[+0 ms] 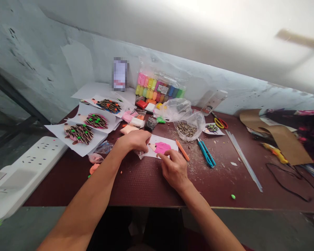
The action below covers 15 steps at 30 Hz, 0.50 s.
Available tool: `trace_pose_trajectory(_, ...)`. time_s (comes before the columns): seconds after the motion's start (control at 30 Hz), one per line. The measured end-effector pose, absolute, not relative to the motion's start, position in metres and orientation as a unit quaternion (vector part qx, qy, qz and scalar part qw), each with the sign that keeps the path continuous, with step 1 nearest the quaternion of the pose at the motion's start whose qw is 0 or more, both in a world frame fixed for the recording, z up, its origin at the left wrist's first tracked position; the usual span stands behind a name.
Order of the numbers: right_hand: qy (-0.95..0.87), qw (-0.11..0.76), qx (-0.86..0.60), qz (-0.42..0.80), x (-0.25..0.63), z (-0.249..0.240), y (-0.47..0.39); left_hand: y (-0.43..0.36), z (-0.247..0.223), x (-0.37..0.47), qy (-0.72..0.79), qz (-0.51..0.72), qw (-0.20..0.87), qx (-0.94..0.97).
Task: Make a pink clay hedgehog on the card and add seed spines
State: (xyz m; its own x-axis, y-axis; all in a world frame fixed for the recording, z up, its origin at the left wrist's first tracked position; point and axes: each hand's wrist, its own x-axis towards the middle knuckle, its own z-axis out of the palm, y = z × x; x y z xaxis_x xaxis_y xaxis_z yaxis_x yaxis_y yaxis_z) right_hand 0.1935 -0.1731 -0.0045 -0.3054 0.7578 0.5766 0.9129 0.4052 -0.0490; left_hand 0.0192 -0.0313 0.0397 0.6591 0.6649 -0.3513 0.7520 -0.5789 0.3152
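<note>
Head view: left hand [138,140] curled at white card [149,153], right hand [176,168] touching pink clay [163,147]; grip openings unclear.

Glare whitens the upper wall [211,24], while the right edge looks blurred

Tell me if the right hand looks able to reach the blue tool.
Likely yes: the blue tool lies near the right hand, and the slim orange stick between hardly blocks it.

Both hands [176,169] flank pink clay [162,147] on white card [174,143].
</note>
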Motion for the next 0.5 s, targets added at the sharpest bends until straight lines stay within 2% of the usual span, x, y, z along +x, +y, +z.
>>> trace_pose_trajectory(0.17,-0.774,0.31,-0.541,-0.111,0.198,-0.006,-0.171,-0.032,0.04,0.019,0.405,-0.096,0.228,0.88)
trace_pose_trajectory(0.5,-0.749,0.232,-0.616,-0.066,0.21,0.0,-0.159,-0.033,0.042,0.019,0.393,-0.102,0.225,0.886)
